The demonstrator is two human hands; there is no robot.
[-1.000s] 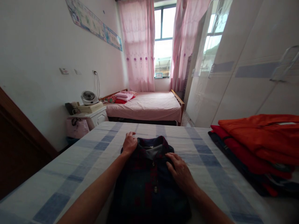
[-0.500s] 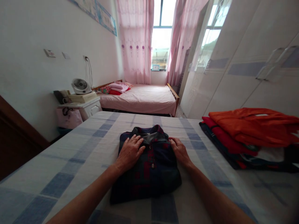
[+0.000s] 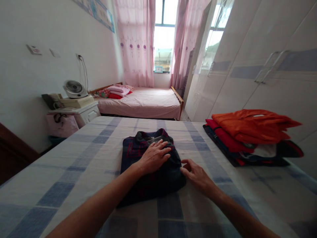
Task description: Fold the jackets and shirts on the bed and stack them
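A folded dark shirt (image 3: 153, 185) with a collar and dark red patterning lies in front of me, its collar toward the far side. My left hand (image 3: 155, 156) rests flat across its upper middle, fingers stretched out and pointing right, covering the buttons. At the shirt's right edge is my right hand (image 3: 195, 173), its fingers bent and apart, thumb and forefinger close to the cloth. Nothing shows between those fingers; whether they touch the edge I cannot tell.
Blue-and-white checked bedding (image 3: 81, 155) spreads under the shirt. A pile of folded clothes, orange jacket (image 3: 252, 125) on top, sits to the right by the white wardrobe (image 3: 247, 66). Beyond are a pink bed (image 3: 148, 102) and a small fan (image 3: 75, 88) on a cabinet.
My left hand has slid right across the shirt, from its left side to the middle. My right hand has come down along the right edge toward me. The view has turned slightly right.
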